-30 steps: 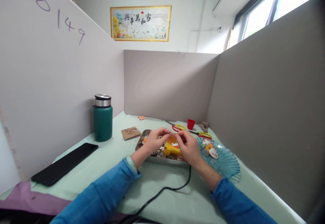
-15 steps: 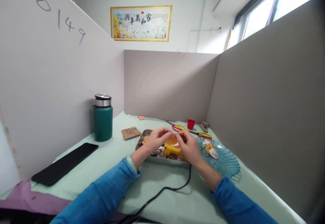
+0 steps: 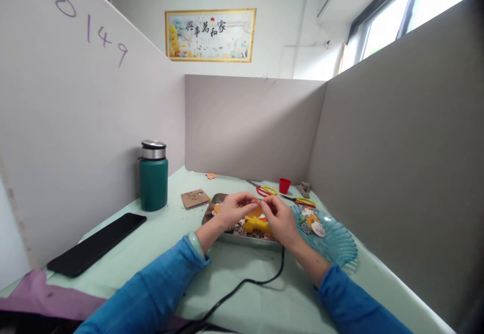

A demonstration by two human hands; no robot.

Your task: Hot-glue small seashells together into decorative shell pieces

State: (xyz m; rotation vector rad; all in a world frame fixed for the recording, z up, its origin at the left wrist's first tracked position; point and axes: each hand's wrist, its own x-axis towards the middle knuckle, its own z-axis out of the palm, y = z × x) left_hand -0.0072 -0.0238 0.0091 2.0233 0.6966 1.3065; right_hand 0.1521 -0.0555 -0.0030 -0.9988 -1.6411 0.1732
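Over a metal tray (image 3: 247, 241), my left hand (image 3: 235, 210) and my right hand (image 3: 279, 217) meet fingertip to fingertip. Both are closed in a pinch; whatever lies between the fingertips is too small to make out. Just beneath the fingertips an orange round piece (image 3: 255, 210) shows, partly covered by the hands. A yellow tool (image 3: 256, 224) with a black cord (image 3: 245, 281) lies in the tray among small mixed pieces. Right of my right hand, a blue glass plate (image 3: 338, 243) holds several cut-out pieces (image 3: 312, 222).
A green bottle (image 3: 153, 182) and a black phone-like slab (image 3: 97, 243) stand and lie at left. Behind the tray are a brown square (image 3: 194, 199), two pairs of scissors (image 3: 266, 190), a red cup (image 3: 284, 185) and a small orange piece (image 3: 210, 176). Grey panels surround the table.
My left fingers have shifted slightly, with the fingertips a little lower and closer to those of my right hand. The tray and plate have stayed in place.
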